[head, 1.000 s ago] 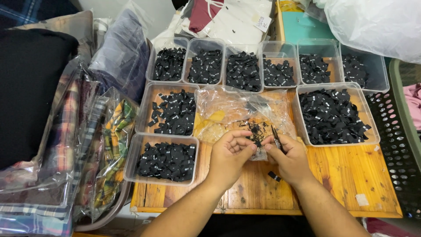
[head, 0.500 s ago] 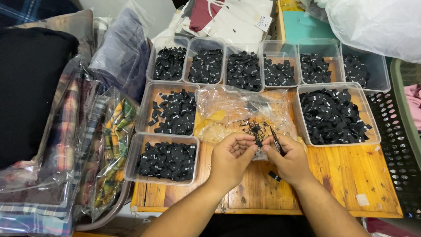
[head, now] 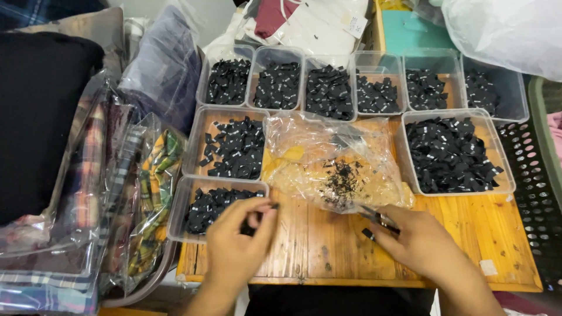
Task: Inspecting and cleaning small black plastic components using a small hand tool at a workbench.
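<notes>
A small black label (head: 257, 221) is pinched in the left hand (head: 239, 241) over the nearest clear tray (head: 181, 217) of black labels. Small scissors (head: 377, 217), seemingly, are gripped in the right hand (head: 422, 243) on the wooden tabletop (head: 328, 251), beside a crumpled clear bag (head: 333, 161).

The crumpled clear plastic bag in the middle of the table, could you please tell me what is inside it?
The clear plastic bag holds a loose heap of small black scraps and some yellowish patches. Its creases and glare hide what the patches are.

Black labels (head: 448, 153) in trays (clear), crumpled plastic bag (head: 333, 161)
</notes>
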